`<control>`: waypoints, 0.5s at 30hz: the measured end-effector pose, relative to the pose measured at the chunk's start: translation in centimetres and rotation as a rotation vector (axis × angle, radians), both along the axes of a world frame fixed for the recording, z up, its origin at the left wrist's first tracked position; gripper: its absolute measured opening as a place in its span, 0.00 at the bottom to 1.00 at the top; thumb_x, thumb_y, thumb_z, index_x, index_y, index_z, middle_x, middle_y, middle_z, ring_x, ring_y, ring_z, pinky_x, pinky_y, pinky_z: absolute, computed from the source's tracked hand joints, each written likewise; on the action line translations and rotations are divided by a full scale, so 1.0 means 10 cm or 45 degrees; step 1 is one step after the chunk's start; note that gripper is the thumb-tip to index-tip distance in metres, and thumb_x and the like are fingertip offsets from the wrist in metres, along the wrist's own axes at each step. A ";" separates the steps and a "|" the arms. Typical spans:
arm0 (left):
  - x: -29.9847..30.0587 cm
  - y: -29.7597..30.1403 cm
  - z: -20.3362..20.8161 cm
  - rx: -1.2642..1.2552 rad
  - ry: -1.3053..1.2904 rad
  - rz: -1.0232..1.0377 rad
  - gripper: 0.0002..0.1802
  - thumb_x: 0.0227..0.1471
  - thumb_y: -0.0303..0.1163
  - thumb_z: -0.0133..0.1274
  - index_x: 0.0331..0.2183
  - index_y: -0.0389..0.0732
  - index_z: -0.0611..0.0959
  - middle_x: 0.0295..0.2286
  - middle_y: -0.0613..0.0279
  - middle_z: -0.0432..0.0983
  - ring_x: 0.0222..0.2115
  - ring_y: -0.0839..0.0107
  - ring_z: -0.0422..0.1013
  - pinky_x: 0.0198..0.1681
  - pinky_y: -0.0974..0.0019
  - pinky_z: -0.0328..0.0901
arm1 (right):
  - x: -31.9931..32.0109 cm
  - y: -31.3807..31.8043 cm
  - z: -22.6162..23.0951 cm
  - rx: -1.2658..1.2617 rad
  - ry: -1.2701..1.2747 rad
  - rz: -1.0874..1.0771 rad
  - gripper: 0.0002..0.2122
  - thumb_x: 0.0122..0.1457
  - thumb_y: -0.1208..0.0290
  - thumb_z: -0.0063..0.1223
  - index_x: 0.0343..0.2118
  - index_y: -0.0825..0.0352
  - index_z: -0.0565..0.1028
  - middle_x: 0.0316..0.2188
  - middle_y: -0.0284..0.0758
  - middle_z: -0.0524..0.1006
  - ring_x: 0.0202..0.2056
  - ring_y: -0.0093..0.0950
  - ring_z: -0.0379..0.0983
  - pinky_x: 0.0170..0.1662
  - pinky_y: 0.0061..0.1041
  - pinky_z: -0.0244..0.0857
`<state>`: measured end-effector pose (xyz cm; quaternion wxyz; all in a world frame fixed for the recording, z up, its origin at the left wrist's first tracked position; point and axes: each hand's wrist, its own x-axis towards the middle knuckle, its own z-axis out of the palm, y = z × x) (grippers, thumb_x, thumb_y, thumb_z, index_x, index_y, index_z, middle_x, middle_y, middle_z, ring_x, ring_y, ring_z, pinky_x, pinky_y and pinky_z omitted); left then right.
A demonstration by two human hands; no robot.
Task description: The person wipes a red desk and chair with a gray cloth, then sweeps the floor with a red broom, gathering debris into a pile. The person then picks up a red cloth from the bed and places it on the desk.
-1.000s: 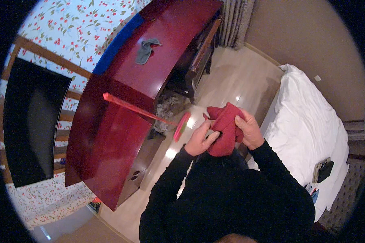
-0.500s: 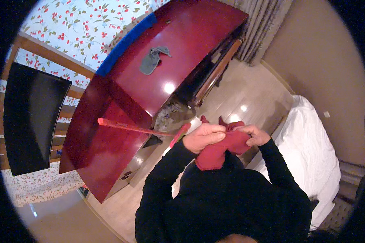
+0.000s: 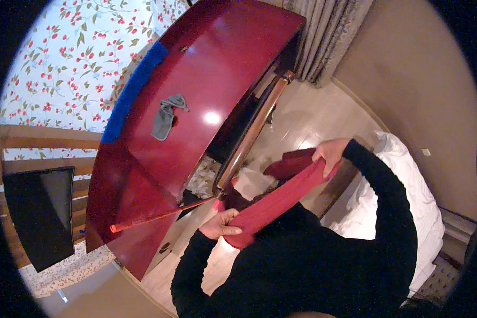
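Note:
A piece of red cloth (image 3: 278,204), likely a garment, is stretched slantwise in front of my body. My left hand (image 3: 221,224) grips its lower left end with thumb and fingers closed. Higher up and to the right, my right hand (image 3: 331,152) pinches the opposite end. A darker red part of the cloth hangs beyond the right hand; its exact shape cannot be made out. Nearest the left hand, a thin red stick (image 3: 161,215) slants over the desk corner.
A glossy dark red desk (image 3: 212,63) bears a grey cloth item (image 3: 167,116) and a blue strip (image 3: 135,93). Along its front runs a brown wooden bar (image 3: 254,138). White bedding (image 3: 408,185) lies at right, a black panel (image 3: 40,212) at left, a grey curtain (image 3: 328,42) behind.
My hands have moved apart, the left down and leftward, the right up. The red cloth, bunched between them before, is now pulled out long. The view has turned slightly.

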<state>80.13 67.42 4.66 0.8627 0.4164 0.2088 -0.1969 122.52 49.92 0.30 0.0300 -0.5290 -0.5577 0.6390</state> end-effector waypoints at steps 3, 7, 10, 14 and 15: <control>0.15 0.07 -0.05 0.476 0.010 -0.262 0.24 0.47 0.29 0.63 0.45 0.40 0.72 0.40 0.69 0.73 0.44 0.75 0.68 0.51 0.68 0.61 | 0.46 0.25 -0.06 0.312 -0.136 0.017 0.22 0.38 0.60 0.70 0.36 0.65 0.78 0.30 0.36 0.80 0.32 0.28 0.76 0.36 0.29 0.69; 0.65 0.32 -0.11 0.665 -0.156 -0.209 0.31 0.48 0.27 0.58 0.53 0.32 0.67 0.49 0.58 0.69 0.50 0.71 0.65 0.55 0.64 0.59 | 1.08 0.67 0.13 0.693 -0.422 -0.042 0.21 0.37 0.61 0.68 0.34 0.66 0.76 0.30 0.40 0.78 0.32 0.35 0.75 0.36 0.31 0.69; 1.13 0.34 -0.29 1.156 -0.565 -0.091 0.27 0.50 0.35 0.54 0.48 0.30 0.70 0.41 0.43 0.72 0.44 0.54 0.70 0.48 0.59 0.63 | 1.44 0.98 0.51 0.864 -0.753 -0.002 0.19 0.36 0.63 0.67 0.31 0.66 0.74 0.28 0.39 0.76 0.32 0.41 0.73 0.35 0.35 0.67; 1.22 0.46 -0.25 1.128 -0.380 -0.042 0.27 0.51 0.35 0.53 0.50 0.30 0.68 0.42 0.41 0.71 0.46 0.54 0.69 0.49 0.60 0.62 | 1.53 1.40 0.76 0.988 -0.746 -0.012 0.18 0.36 0.63 0.66 0.30 0.63 0.72 0.28 0.37 0.75 0.32 0.42 0.73 0.34 0.36 0.65; 1.18 0.52 -0.17 1.113 -0.322 -0.042 0.27 0.52 0.35 0.53 0.51 0.30 0.67 0.43 0.42 0.71 0.47 0.55 0.68 0.50 0.60 0.62 | 1.49 1.53 0.76 1.130 -0.775 0.027 0.18 0.36 0.63 0.66 0.31 0.63 0.73 0.29 0.36 0.75 0.33 0.42 0.72 0.35 0.36 0.65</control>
